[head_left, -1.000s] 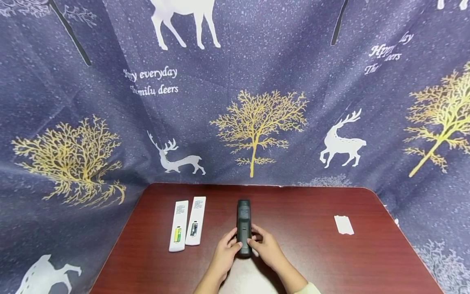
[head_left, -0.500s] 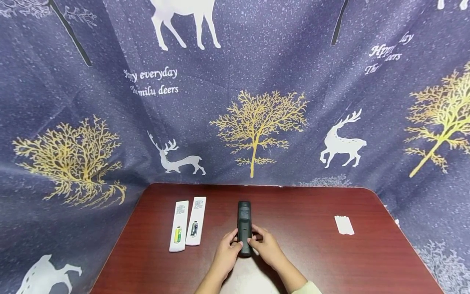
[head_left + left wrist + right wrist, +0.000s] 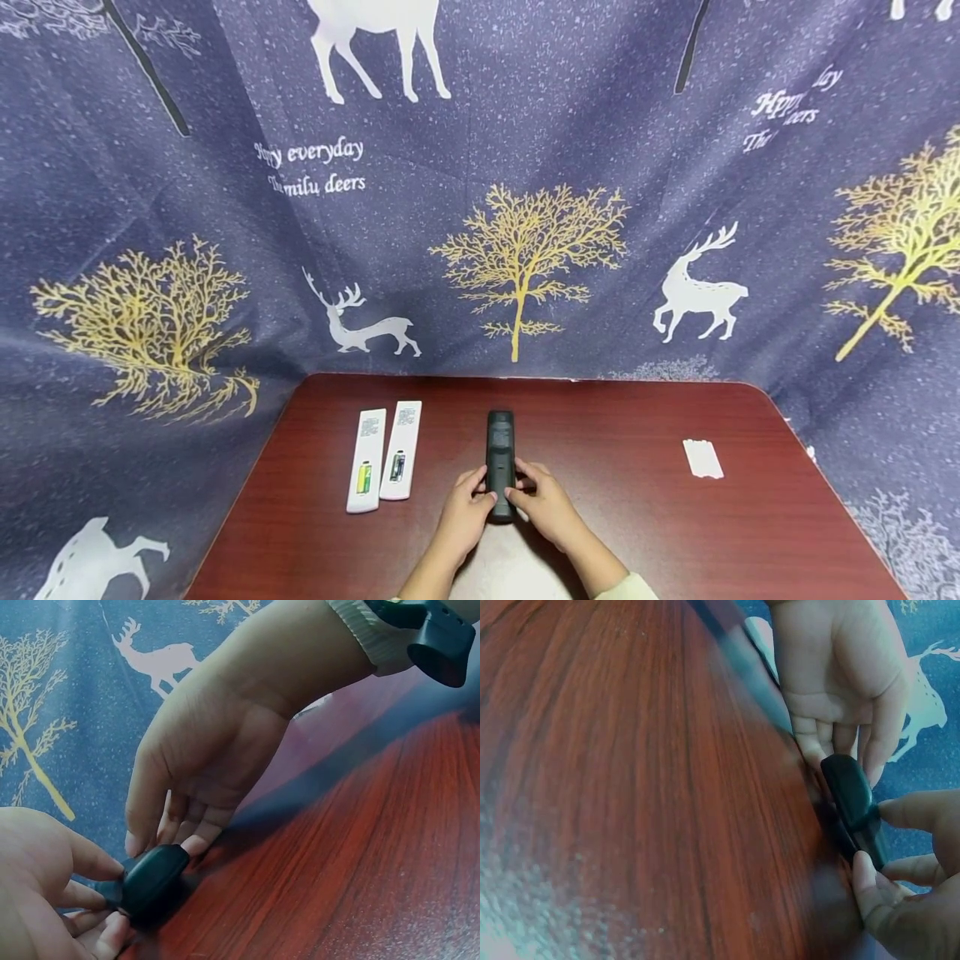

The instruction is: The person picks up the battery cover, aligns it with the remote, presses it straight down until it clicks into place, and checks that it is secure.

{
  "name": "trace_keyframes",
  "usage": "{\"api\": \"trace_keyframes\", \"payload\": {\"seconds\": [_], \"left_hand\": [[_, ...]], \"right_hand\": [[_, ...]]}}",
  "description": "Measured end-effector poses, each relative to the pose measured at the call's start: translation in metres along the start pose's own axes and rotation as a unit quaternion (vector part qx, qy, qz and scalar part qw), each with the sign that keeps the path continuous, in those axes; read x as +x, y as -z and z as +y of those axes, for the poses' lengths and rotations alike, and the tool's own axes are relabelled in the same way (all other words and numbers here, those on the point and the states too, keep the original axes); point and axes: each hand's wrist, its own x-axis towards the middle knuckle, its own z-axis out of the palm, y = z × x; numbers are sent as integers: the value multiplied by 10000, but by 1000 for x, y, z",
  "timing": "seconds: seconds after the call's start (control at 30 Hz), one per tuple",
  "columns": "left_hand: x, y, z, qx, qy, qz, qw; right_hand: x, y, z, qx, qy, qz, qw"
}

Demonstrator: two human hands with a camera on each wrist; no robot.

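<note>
A black remote control [image 3: 500, 467] points away from me at the middle of the table, its back facing up. My left hand [image 3: 461, 517] holds its near left side, thumb on the back and fingers along the edge. From the other side my right hand [image 3: 551, 510] grips it in the same way, its thumb near the left one. In the left wrist view the near end of the remote [image 3: 156, 881] sits between both hands, just over the tabletop. The right wrist view also shows that remote [image 3: 847, 791] end-on; whether it touches the table, I cannot tell.
Two white remotes [image 3: 366, 462] [image 3: 401, 454] lie side by side at left, backs up, each with a battery visible or pictured near its lower end. A small white notched plate [image 3: 702, 459] lies at right. A patterned blue cloth [image 3: 480, 125] hangs behind the red-brown table [image 3: 615, 450].
</note>
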Motion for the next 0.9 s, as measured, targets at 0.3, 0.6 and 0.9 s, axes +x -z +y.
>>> {"api": "trace_keyframes", "payload": {"seconds": [0.3,0.6,0.9], "left_hand": [[0,-2,-2,201,-118,122,9997],[0,-3,-7,294,-290,172,9990],[-1,-3,-8,240,-247,179,9992]], "right_hand": [[1,-2,2,-88,77,52,9999],[-1,-3,5,-161,94,96,9998],[-2,-3,5,-76,75,137,9998]]}}
